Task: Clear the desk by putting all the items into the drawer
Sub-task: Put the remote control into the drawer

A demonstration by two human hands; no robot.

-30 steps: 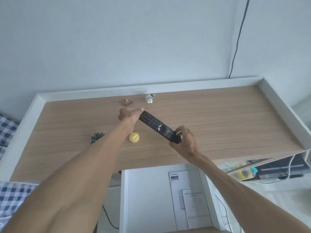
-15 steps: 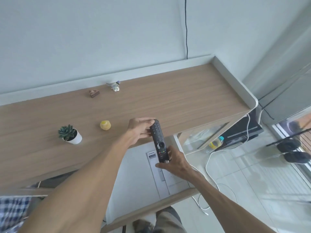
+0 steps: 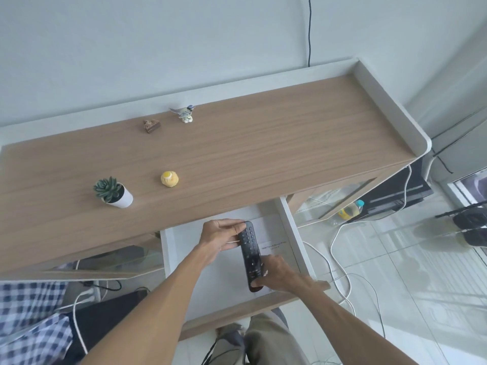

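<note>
A long black remote control (image 3: 249,248) is held over the open white drawer (image 3: 174,262) below the desk's front edge. My left hand (image 3: 220,237) grips its far end and my right hand (image 3: 276,272) grips its near end. On the wooden desk top (image 3: 263,148) stand a small succulent in a white pot (image 3: 113,192), a yellow cupcake-shaped item (image 3: 169,178), a small brown figurine (image 3: 151,126) and a bird figurine (image 3: 185,113). White papers (image 3: 274,233) lie in the drawer under the remote.
The desk has a raised white rim (image 3: 390,101) at the back and right. White cables (image 3: 340,259) run over the tiled floor on the right. A yellow bottle (image 3: 350,210) lies under the desk. A blue checked cloth (image 3: 31,325) is at the lower left.
Both hands carried the remote from above the desk top toward me and down over the open drawer. The view tilted down, showing more of the drawer.
</note>
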